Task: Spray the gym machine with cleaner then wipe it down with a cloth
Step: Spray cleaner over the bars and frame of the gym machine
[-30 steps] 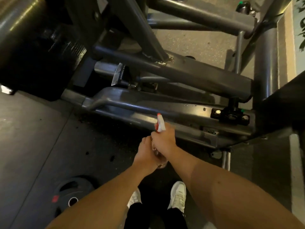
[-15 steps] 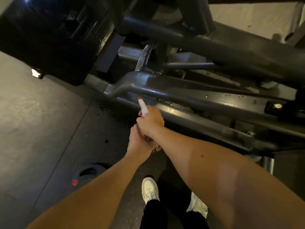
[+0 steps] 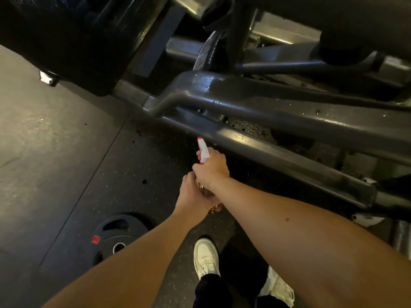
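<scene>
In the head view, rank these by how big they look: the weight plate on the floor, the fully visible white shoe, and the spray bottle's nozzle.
1. weight plate, largest, even with the left forearm hiding part of it
2. white shoe
3. spray nozzle, smallest, though held nearer the camera

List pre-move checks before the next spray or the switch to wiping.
1. Grip on spray bottle: right hand grips the trigger end, left hand holds the body. Ok.
2. Nozzle aim: points toward the lower rail. Ok.
3. Cleaner on the machine: droplets show on the upper rail; coverage of the lower rail, cannot tell.
4. Cloth ready: none in view, both hands on the bottle. Not ok.
5. Footing: weight plate lies on the floor beside the shoe, apart from it. Ok.
</scene>
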Action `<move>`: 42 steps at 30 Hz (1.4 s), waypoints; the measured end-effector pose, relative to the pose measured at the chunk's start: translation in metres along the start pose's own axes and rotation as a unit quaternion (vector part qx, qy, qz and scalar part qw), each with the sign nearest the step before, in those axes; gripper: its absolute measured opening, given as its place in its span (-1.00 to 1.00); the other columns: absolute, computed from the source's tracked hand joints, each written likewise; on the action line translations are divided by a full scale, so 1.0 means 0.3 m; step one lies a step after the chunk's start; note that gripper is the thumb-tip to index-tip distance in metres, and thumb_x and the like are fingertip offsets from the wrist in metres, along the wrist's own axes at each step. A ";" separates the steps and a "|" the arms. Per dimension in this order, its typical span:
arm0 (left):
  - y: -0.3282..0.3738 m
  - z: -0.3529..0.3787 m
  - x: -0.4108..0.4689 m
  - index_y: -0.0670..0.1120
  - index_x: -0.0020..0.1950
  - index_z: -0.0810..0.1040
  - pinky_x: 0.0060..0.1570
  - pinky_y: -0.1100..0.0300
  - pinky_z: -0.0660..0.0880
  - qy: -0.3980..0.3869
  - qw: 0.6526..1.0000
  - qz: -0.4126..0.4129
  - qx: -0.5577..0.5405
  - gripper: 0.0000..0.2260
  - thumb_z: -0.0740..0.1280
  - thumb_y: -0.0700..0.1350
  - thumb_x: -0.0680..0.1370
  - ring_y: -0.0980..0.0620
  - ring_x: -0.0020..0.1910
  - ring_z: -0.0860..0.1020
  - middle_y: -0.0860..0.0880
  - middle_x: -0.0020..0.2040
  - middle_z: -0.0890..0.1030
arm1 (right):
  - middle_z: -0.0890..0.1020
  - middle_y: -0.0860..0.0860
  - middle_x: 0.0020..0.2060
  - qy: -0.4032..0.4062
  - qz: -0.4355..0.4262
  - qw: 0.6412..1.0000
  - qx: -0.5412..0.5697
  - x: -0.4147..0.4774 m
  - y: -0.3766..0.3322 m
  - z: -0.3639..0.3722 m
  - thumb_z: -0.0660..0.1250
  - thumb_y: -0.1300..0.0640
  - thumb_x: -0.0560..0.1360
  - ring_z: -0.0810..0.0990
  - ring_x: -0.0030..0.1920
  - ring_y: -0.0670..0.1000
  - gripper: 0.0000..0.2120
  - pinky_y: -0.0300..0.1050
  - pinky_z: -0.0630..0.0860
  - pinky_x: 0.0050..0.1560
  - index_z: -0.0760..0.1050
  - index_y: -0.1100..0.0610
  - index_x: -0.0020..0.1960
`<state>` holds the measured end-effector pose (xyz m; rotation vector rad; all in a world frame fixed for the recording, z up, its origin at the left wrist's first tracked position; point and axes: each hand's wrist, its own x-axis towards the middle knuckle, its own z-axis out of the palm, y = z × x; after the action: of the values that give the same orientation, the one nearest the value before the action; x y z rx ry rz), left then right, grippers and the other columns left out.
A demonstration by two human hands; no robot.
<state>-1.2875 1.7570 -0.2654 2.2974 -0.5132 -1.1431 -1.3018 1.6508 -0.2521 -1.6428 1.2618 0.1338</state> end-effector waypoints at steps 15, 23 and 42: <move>-0.279 0.198 0.392 0.07 0.52 0.25 0.32 0.08 0.49 -0.012 0.998 0.028 0.060 -0.12 0.59 0.20 0.30 0.13 0.27 0.43 0.13 0.31 0.36 | 0.50 0.00 0.16 -0.002 0.042 0.997 0.060 0.382 0.281 0.246 0.45 0.09 0.53 0.55 0.01 -0.01 -0.64 -0.12 0.45 -0.06 0.47 -0.14 0.26; -0.249 0.290 0.361 0.09 0.51 0.26 0.32 0.07 0.49 -0.077 0.991 0.040 0.099 -0.13 0.61 0.17 0.32 0.10 0.28 0.42 0.10 0.30 0.39 | 0.50 -0.02 0.14 0.027 0.087 0.991 0.093 0.342 0.415 0.188 0.39 0.10 0.58 0.54 -0.02 -0.06 -0.59 -0.24 0.38 -0.22 0.41 -0.17 0.36; -0.073 0.687 0.178 0.16 0.43 0.31 0.35 -0.08 0.50 -0.218 0.961 0.087 0.149 -0.15 0.66 0.14 0.24 0.09 0.30 0.42 0.16 0.27 0.38 | 0.53 -0.03 0.10 0.122 0.208 0.947 0.213 0.113 0.807 -0.176 0.34 0.17 0.61 0.53 -0.11 -0.10 -0.65 -0.29 0.34 -0.28 0.28 -0.24 0.01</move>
<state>-1.4223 1.6877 -0.4166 2.1788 -1.0970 -1.5779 -1.4971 1.6044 -0.4011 -1.0293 1.6828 -0.0871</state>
